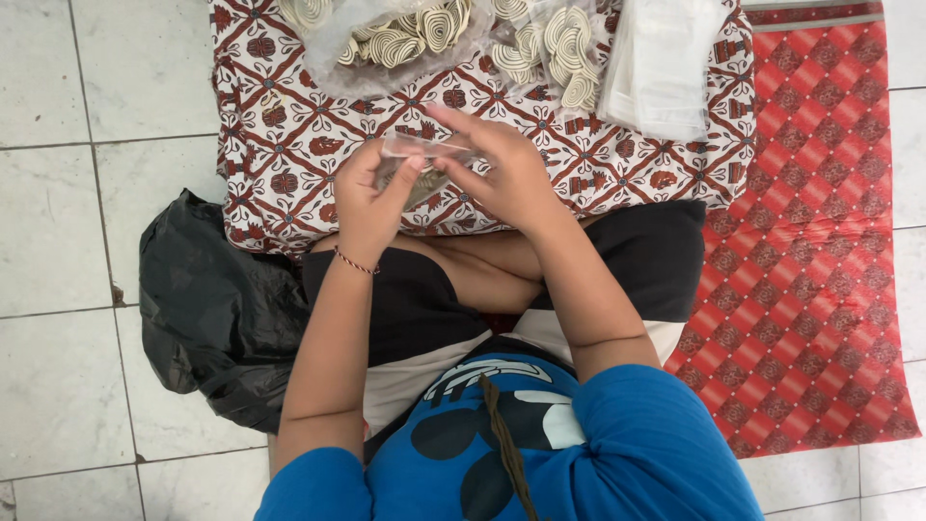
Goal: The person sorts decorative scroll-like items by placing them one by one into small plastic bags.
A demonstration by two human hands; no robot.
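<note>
A small clear plastic bag (424, 150) is held between both hands above a patterned red-and-white cloth (289, 135). My left hand (371, 198) grips its lower left part, with a thin bracelet at the wrist. On the bag's right side, the fingers of my right hand (506, 169) pinch its top edge. Some pale pieces seem to be inside the bag, partly hidden by my fingers. At the far edge of the cloth lie clear bags of cream spiral-shaped snacks (424, 29).
A stack of empty clear plastic bags (661, 63) lies at the far right of the cloth. A black plastic bag (217, 309) sits on the white tiled floor at my left. A red checked mat (820, 241) covers the floor to the right.
</note>
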